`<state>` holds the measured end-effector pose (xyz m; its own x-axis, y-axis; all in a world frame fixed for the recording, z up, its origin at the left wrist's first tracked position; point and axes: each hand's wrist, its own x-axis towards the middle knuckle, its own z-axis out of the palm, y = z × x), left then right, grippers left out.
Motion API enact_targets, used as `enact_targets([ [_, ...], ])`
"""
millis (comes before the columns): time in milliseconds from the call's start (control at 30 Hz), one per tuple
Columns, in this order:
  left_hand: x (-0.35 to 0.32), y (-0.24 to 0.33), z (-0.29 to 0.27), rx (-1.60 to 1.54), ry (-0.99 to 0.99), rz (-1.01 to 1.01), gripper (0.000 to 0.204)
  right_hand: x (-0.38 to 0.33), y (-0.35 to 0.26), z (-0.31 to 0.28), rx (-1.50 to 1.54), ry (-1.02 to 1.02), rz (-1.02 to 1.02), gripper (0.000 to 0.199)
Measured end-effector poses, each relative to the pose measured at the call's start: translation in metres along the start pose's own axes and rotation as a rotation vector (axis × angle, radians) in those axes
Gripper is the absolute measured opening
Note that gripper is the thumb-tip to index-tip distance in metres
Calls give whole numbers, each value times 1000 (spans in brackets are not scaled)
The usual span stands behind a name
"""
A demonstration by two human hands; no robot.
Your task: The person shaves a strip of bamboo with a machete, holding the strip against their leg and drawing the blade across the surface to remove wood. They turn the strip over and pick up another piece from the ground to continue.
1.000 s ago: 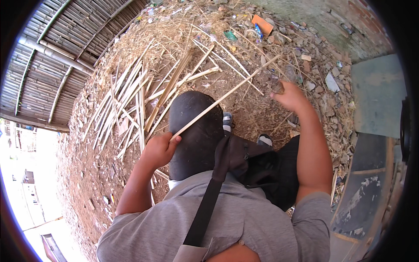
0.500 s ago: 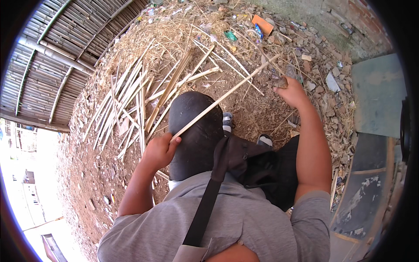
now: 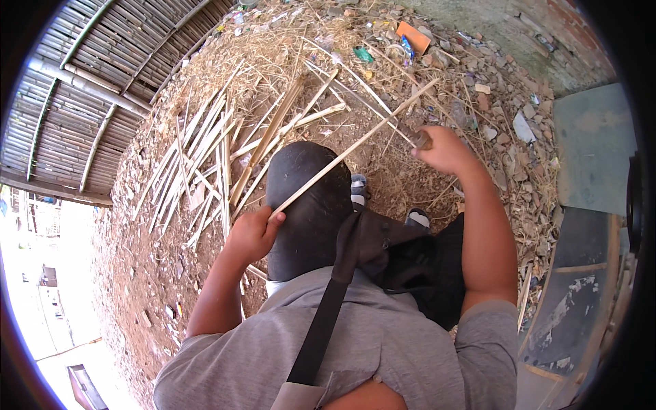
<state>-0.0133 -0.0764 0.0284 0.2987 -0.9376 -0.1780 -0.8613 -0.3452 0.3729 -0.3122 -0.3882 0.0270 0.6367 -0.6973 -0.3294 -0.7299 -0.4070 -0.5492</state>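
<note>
Across my dark-covered left knee (image 3: pixel 304 225) slants a long pale bamboo strip (image 3: pixel 355 147), its far end pointing up and to the right. My left hand (image 3: pixel 253 234) is closed round the near end, thumb on top. My right hand (image 3: pixel 444 149) grips a wooden-handled knife (image 3: pixel 424 140) close to the strip's far part. The knife's thin dark blade is hard to make out against the soil. Split bamboo strips (image 3: pixel 205 154) lie in a loose pile on the ground, ahead and to the left.
A bamboo-slat wall (image 3: pixel 89 89) stands at the far left. Dry straw, stones and litter, with an orange piece (image 3: pixel 413 37), cover the far ground. Grey-green panels (image 3: pixel 594 150) lean along the right. A black strapped bag (image 3: pixel 410 266) rests on my lap.
My right hand has moved left and slightly down with the knife, turning the handle. My left hand and the strip stay almost in place.
</note>
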Motion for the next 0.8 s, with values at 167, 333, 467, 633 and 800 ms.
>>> enact_targets([
  [167,2,3,-2,1,-14,15,47,4,49,3,160,232,34,48],
  [333,0,6,-2,10,-29,-17,49,-6,0,19,13,31,-24,46],
  [467,-3,2,2,19,5,-30,49,-6,-13,25,-62,-17,-188,39],
  [633,0,5,0,9,14,9,48,15,56,5,147,111,4,44],
  [800,-1,3,1,25,7,-2,47,12,55,11,224,150,57,52],
])
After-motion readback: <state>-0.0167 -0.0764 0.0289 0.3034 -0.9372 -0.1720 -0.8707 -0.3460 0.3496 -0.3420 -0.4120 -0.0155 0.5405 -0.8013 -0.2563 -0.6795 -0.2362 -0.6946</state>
